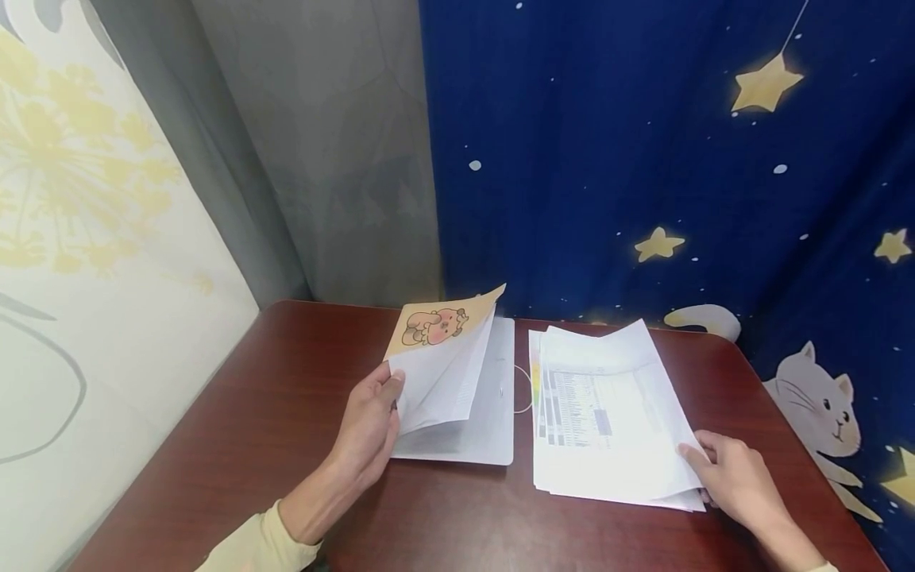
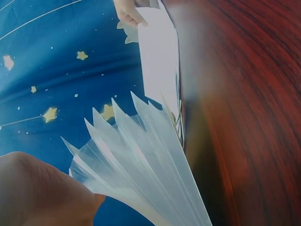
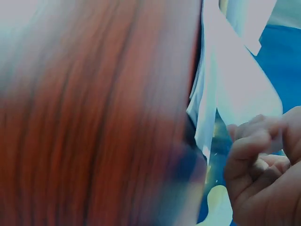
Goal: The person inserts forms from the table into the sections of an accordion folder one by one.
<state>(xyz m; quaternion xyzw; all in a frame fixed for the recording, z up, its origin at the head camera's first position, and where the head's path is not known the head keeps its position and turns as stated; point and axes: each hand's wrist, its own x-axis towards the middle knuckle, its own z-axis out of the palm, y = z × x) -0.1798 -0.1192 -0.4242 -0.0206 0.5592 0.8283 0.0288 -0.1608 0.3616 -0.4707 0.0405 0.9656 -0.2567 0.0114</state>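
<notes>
A display book (image 1: 488, 429) with a tan cartoon cover (image 1: 438, 324) lies at the middle of the table, partly lifted. My left hand (image 1: 368, 421) grips the lifted cover and pages by their left edge. In the left wrist view its clear plastic sleeves (image 2: 134, 155) fan apart. To the right is a stack of printed sheets (image 1: 549, 469). My right hand (image 1: 736, 477) pinches the lower right corner of the top sheet (image 1: 636, 461), which bends upward there. In the right wrist view, that sheet (image 3: 244, 84) rises from the rest, thumb and fingers at its corner.
Both piles lie on a dark red wooden table (image 1: 286, 397). A thin white loop (image 1: 524, 389) shows between them. Behind the table hang a grey curtain (image 1: 322, 159) and a blue starry curtain (image 1: 572, 159). A white patterned cloth (image 1: 107, 318) is on the left.
</notes>
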